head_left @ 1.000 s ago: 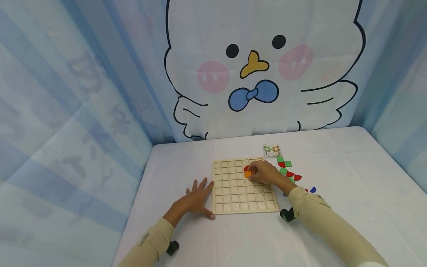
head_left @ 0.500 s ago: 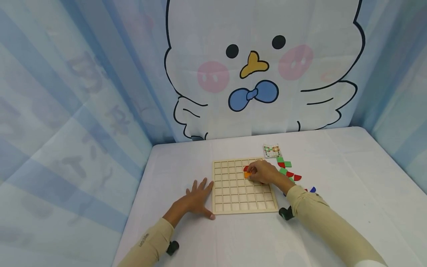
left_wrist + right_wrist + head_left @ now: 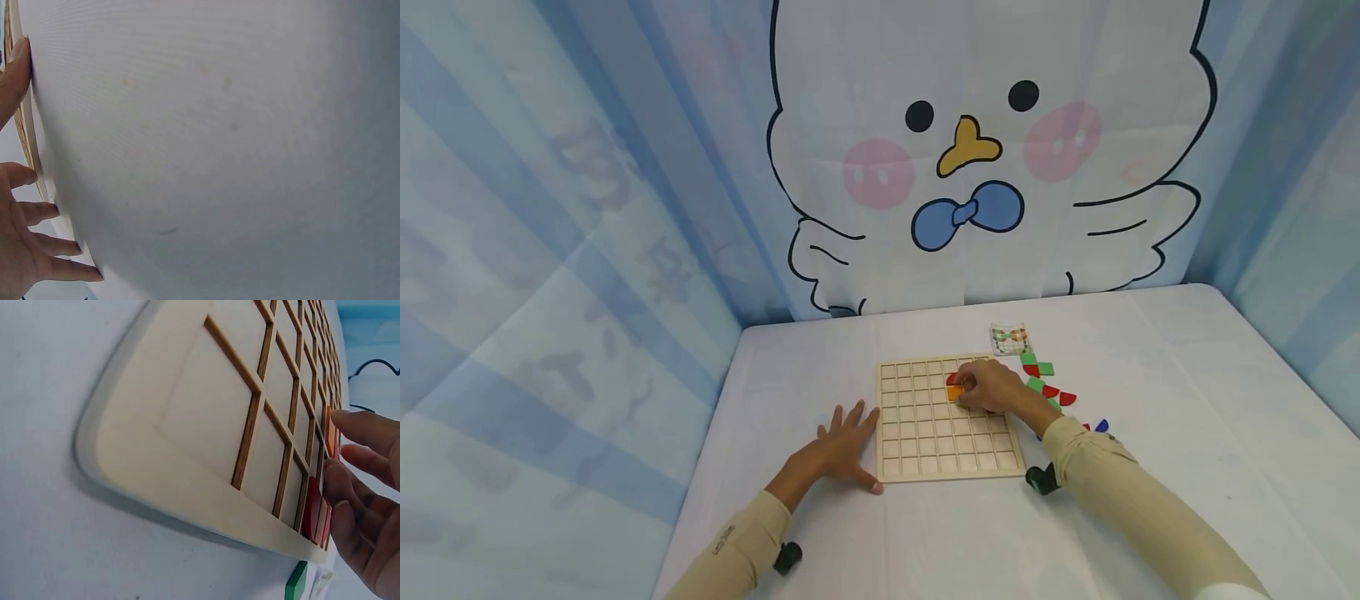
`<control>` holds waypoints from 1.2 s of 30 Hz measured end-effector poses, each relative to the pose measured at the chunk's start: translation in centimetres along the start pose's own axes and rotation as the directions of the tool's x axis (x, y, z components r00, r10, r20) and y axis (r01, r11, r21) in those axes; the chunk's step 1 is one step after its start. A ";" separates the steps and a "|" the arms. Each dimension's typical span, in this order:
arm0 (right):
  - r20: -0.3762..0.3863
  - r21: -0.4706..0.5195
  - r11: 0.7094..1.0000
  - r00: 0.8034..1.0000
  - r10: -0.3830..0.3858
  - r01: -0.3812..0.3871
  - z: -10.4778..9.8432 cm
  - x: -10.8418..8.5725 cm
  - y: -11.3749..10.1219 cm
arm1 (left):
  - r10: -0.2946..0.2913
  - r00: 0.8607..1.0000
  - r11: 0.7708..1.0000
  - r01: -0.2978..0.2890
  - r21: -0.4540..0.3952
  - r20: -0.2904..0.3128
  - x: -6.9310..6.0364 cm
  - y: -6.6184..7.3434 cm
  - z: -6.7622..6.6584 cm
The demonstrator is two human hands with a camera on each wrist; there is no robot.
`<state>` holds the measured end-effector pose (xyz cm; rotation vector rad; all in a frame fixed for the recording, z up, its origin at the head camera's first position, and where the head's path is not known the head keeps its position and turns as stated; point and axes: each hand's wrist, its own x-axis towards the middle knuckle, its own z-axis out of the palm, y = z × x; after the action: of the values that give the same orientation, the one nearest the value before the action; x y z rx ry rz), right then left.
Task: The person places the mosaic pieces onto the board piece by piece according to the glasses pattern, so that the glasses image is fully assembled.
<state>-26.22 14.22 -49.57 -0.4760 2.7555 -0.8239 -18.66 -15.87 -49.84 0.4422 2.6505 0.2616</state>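
A light wooden board [image 3: 917, 437] with a grid of square cells lies flat on the white table. My left hand [image 3: 844, 450] has its fingers spread along the board's left edge, fingertips and thumb touching its side. Over the upper right part of the grid, my right hand [image 3: 991, 386] pinches an orange square tile [image 3: 953, 393] lying at a cell, thumb and finger at its edges in the right wrist view. Just beyond it is a red curved-edge tile [image 3: 951, 379]. Another red tile [image 3: 311, 509] shows in cells under the right hand in the right wrist view.
Loose tiles lie right of the board: green squares [image 3: 1046, 369], red curved pieces [image 3: 1067, 399] and a blue one [image 3: 1102, 426], some partly hidden by the right arm. A small pattern card [image 3: 1011, 339] lies behind the board's right corner. A printed curtain [image 3: 970, 275] surrounds the table.
The head view has shifted very slightly. Both hands stay in place, and the orange tile shows hardly any movement under the right fingers.
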 end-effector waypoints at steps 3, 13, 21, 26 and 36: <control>-0.010 0.024 0.998 0.999 -0.049 0.050 -0.5 -0.3 0.3 | -0.002 1.000 1.000 0.002 0.007 0.004 0.0 0.1 -0.1; -0.086 0.184 0.980 0.995 -0.060 0.075 -4.2 -2.2 4.2 | -0.004 1.000 1.000 0.004 0.000 0.007 0.0 -0.1 0.3; -0.059 0.131 0.987 0.993 0.105 -0.096 -6.8 -4.3 7.3 | -0.005 1.000 1.000 0.005 -0.005 0.001 0.0 0.0 0.1; 0.027 0.091 0.989 0.993 0.115 -0.117 -7.2 -5.4 9.0 | -0.015 1.000 1.000 0.015 0.000 0.001 0.0 -0.1 0.2; 0.056 0.025 0.995 0.993 0.100 -0.102 -7.0 -6.8 11.6 | -0.014 1.000 1.000 0.015 -0.015 0.010 0.2 -0.1 0.2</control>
<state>-24.86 29.34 -49.53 -0.3457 2.6896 -0.8111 -18.75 -15.89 -50.09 0.4181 2.6394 0.2743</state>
